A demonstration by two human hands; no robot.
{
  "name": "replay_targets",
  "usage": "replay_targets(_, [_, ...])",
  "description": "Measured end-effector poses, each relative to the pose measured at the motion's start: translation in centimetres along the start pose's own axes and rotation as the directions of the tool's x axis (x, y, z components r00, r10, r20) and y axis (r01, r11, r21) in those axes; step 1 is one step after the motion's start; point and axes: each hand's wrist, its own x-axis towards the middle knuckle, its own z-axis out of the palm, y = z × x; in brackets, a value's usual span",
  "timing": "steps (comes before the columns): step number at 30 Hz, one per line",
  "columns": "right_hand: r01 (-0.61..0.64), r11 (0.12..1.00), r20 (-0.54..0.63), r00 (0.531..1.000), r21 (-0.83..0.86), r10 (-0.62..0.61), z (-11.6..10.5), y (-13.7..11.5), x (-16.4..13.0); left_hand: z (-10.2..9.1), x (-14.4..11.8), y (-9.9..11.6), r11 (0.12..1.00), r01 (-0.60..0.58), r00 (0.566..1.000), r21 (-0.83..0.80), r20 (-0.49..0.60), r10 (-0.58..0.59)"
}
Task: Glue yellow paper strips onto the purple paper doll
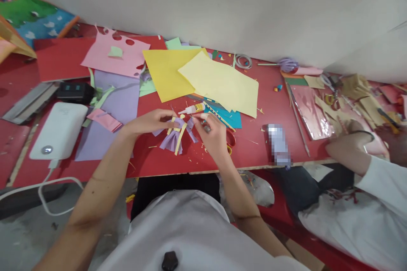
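Note:
On the red table lies a small craft of purple and yellow paper strips (173,140), flared like a skirt. My left hand (153,121) is at its upper left edge, fingers closed on the paper. The fingertips of my right hand (212,132) are pinched together at its upper right, beside a purple strip; what they hold is too small to make out. Just behind the craft lies a white glue bottle (194,109) with a yellow label, nozzle toward the left. Partly hidden by my right hand are red and yellow scissor handles (230,142).
Yellow sheets (219,82) and a cut pink sheet (111,53) lie behind. A white power bank (59,129) with a cable stands left, near a black box (75,92). At right are a phone (279,144) and another person's arm (348,150). The table edge is close.

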Motion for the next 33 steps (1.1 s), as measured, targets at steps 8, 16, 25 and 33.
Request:
replay_targets(8, [-0.149, 0.973, 0.137, 0.983, 0.178, 0.126, 1.6, -0.4, 1.2, 0.2, 0.2, -0.5, 1.0, -0.014, 1.0, -0.025, 0.024, 0.014])
replay_targets(16, [-0.202, 0.957, 0.149, 0.974, 0.209, 0.173, 1.9, -0.3, 1.0, 0.5, 0.3, -0.4, 1.0, -0.012, 1.0, 0.009, 0.023, 0.012])
replay_targets(25, [-0.184, 0.92, 0.109, 0.982, 0.345, 0.155, 2.0, 0.3, 1.2, 0.2, 0.2, -0.3, 1.0, -0.019, 0.999, 0.013, 0.027, 0.018])
replay_targets(33, [-0.168, 0.925, 0.131, 0.983, 0.341, 0.131, 1.9, 0.6, 1.5, 0.1, 0.0, -0.1, 1.0, -0.02, 0.999, -0.007, 0.042, 0.021])
